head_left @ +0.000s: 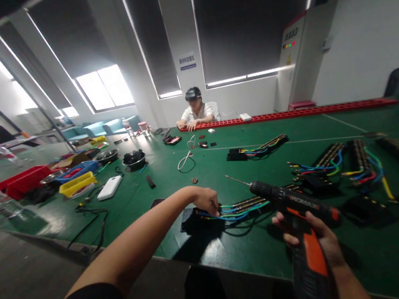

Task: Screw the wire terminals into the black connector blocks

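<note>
My right hand (323, 238) is wrapped round the handle of a black and orange cordless drill (308, 248), whose long bit points up and to the left over the green table. My left hand (207, 200) reaches down, fingers pinched together, at the wires beside a black connector block (195, 219). What the fingertips hold is too small to make out. Blue, green and yellow wires (237, 214) run right from the block to a strip with brass-coloured terminals (248, 203). A small pile of brass pieces (194, 180) lies beyond my left hand.
More wired assemblies lie at the right (360, 160) and farther back (237, 154). Left stand a yellow bin (77, 184), a red bin (24, 181), a metal bowl (134, 164) and a white power bank (110, 188). Another person (197, 112) sits across the table (167, 184) behind a red rail (291, 114).
</note>
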### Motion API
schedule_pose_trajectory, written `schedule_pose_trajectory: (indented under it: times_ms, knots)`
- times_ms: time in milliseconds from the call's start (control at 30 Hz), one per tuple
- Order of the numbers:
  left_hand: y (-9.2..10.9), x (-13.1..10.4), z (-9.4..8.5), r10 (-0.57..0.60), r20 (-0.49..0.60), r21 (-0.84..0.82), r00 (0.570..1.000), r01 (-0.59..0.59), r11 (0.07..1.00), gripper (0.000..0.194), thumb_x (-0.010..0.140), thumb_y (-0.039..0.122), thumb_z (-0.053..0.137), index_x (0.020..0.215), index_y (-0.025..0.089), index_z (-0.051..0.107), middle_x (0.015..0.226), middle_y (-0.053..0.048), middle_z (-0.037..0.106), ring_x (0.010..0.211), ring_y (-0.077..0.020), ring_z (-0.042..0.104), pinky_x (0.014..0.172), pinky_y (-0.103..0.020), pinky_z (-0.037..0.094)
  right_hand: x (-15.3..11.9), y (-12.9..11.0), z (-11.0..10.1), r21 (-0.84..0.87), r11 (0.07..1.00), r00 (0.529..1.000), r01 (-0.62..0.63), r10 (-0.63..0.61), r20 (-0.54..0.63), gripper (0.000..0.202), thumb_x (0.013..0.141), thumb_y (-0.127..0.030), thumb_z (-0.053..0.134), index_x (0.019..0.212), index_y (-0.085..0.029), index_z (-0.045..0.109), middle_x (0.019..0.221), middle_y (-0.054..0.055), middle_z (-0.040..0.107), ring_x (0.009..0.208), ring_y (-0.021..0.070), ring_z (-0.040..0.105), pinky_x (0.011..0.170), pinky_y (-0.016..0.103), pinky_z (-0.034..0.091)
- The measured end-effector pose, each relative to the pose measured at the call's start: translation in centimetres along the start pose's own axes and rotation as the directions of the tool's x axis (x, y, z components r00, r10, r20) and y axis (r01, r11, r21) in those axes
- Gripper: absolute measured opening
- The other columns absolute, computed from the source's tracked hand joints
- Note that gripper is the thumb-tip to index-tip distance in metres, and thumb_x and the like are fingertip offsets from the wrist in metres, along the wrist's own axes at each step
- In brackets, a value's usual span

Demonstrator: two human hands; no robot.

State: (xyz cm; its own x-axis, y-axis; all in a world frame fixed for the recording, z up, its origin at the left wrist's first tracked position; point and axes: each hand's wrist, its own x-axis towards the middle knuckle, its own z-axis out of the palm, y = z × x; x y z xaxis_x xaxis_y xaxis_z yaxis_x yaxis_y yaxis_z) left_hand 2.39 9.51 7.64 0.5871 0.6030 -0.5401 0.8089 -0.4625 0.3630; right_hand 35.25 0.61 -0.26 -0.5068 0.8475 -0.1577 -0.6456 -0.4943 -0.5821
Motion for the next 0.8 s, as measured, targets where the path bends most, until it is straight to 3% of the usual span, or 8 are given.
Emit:
schedule_pose_trajectory:
  times_ms: [233,500,800]
  knots:
    - [-0.5,0.1,0.1,-0.021,0.099,-0.003,0.995,0.021,1.000,0.026,0.078,0.038,0.069,0.090,0.018,0.079,0.075,-0.002,0.072,0.072,-0.0182,0.061,0.074,-0.027,0.047,-0.2,-0.1,0.4,0.002,1.000,1.000,0.000,0.000,-0.031,0.045,0.065,-0.046,0.083,0.098,-0.015,0.079,0.097,0.013,0.077,0.053,0.0118,0.055,0.048,0.022,0.051]
    - [-1.2,0.3,0.4,-0.010,0.088,-0.024,0.996,0.012,1.000,0.023,0.076,0.037,0.070,0.089,0.020,0.078,0.073,-0.001,0.070,0.073,-0.0183,0.059,0.076,-0.029,0.045,-0.1,-0.1,0.6,0.003,1.000,0.999,-0.005,0.005,-0.037,0.046,0.065,-0.046,0.083,0.098,-0.014,0.079,0.099,0.014,0.076,0.053,0.0121,0.055,0.047,0.022,0.051]
    - [-1.3,0.0,0.4,0.053,0.078,-0.073,0.996,-0.047,0.996,0.021,0.077,0.036,0.069,0.085,0.019,0.077,0.066,0.001,0.065,0.066,-0.0153,0.054,0.069,-0.025,0.041,-0.1,-0.2,0.4,-0.001,1.000,0.999,-0.019,0.019,-0.026,0.046,0.066,-0.046,0.082,0.099,-0.014,0.079,0.100,0.014,0.076,0.052,0.0117,0.054,0.048,0.022,0.051]
